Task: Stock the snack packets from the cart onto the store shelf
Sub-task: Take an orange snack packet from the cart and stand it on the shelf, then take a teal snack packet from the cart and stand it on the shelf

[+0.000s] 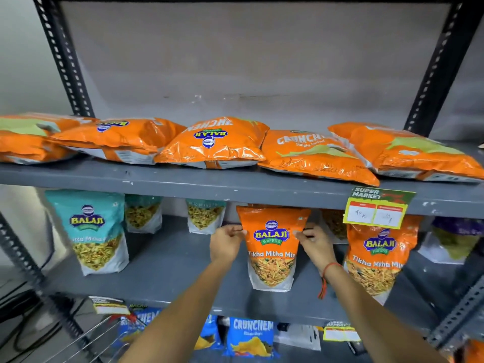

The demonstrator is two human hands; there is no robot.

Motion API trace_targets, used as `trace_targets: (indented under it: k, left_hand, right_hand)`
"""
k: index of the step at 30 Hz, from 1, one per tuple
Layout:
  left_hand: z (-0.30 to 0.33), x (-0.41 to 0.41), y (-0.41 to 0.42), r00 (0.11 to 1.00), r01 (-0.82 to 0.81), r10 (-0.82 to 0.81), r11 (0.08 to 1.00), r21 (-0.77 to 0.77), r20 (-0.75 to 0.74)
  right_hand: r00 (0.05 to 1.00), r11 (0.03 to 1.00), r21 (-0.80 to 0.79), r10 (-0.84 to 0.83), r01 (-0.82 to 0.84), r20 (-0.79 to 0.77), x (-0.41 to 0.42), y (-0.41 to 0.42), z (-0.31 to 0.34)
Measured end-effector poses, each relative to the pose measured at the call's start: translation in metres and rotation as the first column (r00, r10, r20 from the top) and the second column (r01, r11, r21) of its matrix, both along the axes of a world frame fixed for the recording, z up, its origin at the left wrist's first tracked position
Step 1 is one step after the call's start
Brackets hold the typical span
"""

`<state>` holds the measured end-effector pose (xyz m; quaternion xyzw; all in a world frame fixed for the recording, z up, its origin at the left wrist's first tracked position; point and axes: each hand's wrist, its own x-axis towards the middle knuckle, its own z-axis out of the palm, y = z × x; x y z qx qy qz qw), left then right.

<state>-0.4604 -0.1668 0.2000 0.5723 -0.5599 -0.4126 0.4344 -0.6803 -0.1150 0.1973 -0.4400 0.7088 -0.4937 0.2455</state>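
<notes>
Both hands pinch one orange Tikha Mitha Mix pouch [272, 247] by its upper side edges: left hand [226, 242] on the left edge, right hand [315, 243] on the right, fingers pressed together on the film. Pouch held upright, label facing out, on or just above the middle shelf [167, 260]; bottom contact unclear. Gripping high at both sides likely keeps it square and standing while it's positioned. Just to its right stands a matching orange pouch [379, 260], partly behind a price tag [377, 208]. Teal pouch [94, 231] stands near-left, more teal ones far back. Pouches are glossy flexible film, gusseted base, clear window showing the mix. Top shelf holds puffy orange pillow bags [212, 142] lying flat. Wire cart [104, 334] lower left. Red thread on right wrist.
</notes>
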Motion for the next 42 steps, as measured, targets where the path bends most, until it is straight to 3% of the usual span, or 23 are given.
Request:
trace_targets:
  k: [3, 6, 11, 16, 21, 26, 30, 35, 38, 40, 42]
  left_hand:
    - [0.007, 0.018, 0.009, 0.996, -0.059, 0.059, 0.998, 0.012, -0.063]
    - [0.021, 0.053, 0.028, 0.987, -0.137, 0.135, 0.990, -0.021, -0.087]
    - [0.037, 0.153, 0.069, 0.968, -0.233, 0.225, 0.970, -0.071, -0.110]
    - [0.031, 0.280, 0.133, 0.903, -0.428, 0.422, 0.901, -0.068, -0.083]
    - [-0.007, 0.402, 0.199, 0.776, -0.630, 0.631, 0.776, 0.034, -0.020]
    - [-0.108, 0.487, 0.277, 0.674, -0.739, 0.676, 0.607, 0.292, 0.298]
    - [-0.198, 0.490, 0.339, 0.665, -0.736, 0.602, 0.424, 0.528, 0.443]
    - [-0.269, 0.461, 0.349, 0.676, -0.637, 0.661, 0.300, 0.710, 0.326]
    - [-0.278, 0.452, 0.323, 0.575, -0.645, 0.778, 0.239, 0.726, 0.255]
    - [-0.285, 0.452, 0.307, 0.486, -0.660, 0.840, 0.172, 0.732, 0.241]
    - [-0.296, 0.450, 0.298, 0.416, -0.690, 0.871, 0.115, 0.714, 0.261]
  right_hand:
    - [0.976, 0.963, -0.159, -0.208, 0.216, 0.065, 0.025, 0.007, 0.009]
    - [0.964, 0.919, -0.292, -0.249, 0.266, 0.095, 0.063, 0.013, 0.027]
    - [0.993, 0.931, -0.365, 0.045, -0.002, 0.109, 0.170, 0.014, 0.050]
    - [0.899, 0.862, -0.341, 0.427, -0.374, 0.093, 0.305, 0.038, 0.056]
    - [0.697, 0.704, -0.158, 0.709, -0.692, 0.107, 0.421, 0.064, 0.016]
    - [0.418, 0.399, 0.205, 0.906, -0.893, 0.057, 0.498, 0.062, -0.075]
    - [0.193, 0.140, 0.496, 0.979, -0.857, 0.058, 0.539, 0.035, -0.168]
    - [0.060, -0.095, 0.729, 0.981, -0.678, 0.184, 0.581, 0.028, -0.242]
    - [0.064, -0.092, 0.777, 0.984, -0.623, 0.167, 0.597, 0.030, -0.274]
    - [-0.029, -0.140, 0.757, 0.987, -0.639, 0.159, 0.603, 0.027, -0.301]
    - [-0.017, -0.142, 0.744, 0.985, -0.653, 0.172, 0.603, 0.028, -0.313]
